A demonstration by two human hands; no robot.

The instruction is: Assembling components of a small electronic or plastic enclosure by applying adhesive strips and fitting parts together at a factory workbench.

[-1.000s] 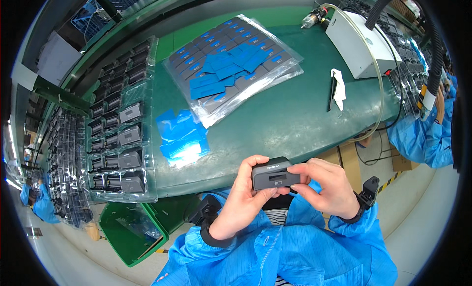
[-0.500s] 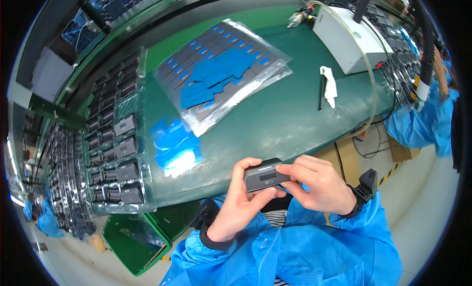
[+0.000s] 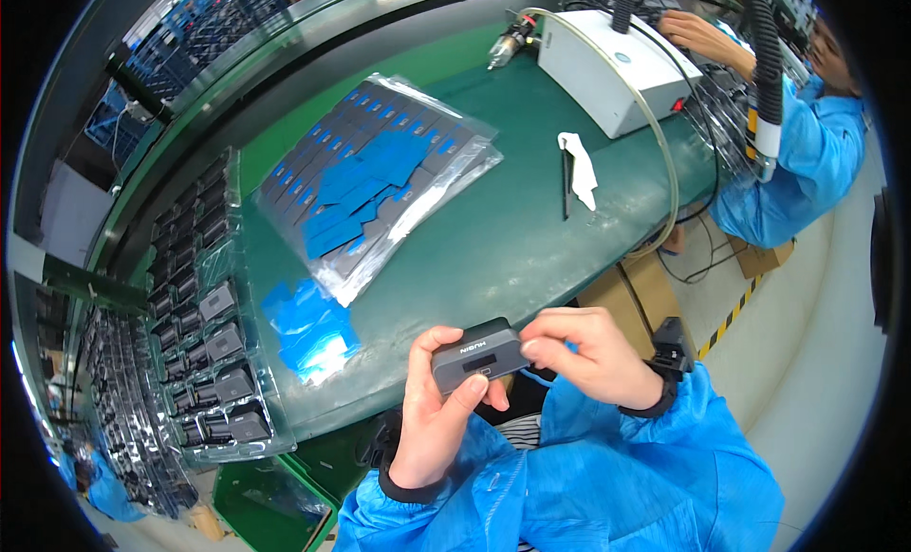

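Note:
In front of my body, above the table's near edge, my left hand [image 3: 435, 405] is closed around a small dark grey plastic device [image 3: 493, 341]. The device has rounded ends, a black rectangular window and light printing on its face. My left thumb presses its lower edge while the fingers support it from behind. At the right end of the device my right hand [image 3: 593, 355] is closed in a pinch, thumb against forefinger, their tips touching or very near the casing. Whatever lies between those fingertips is hidden.
Beyond my hands lie a sheet of grey labels [image 3: 285, 187], loose blue film pieces [image 3: 375, 168] and shiny blue film [image 3: 311, 329]. Clear trays of similar devices [image 3: 226, 345] stand left. A white box [image 3: 607, 78], hose, black stick and white cloth [image 3: 581, 173] are right, near a co-worker [image 3: 807, 168].
The device has shifted left and down with my left hand and is tilted differently. My right fingers have moved from its face to its right end. The whole view has turned somewhat.

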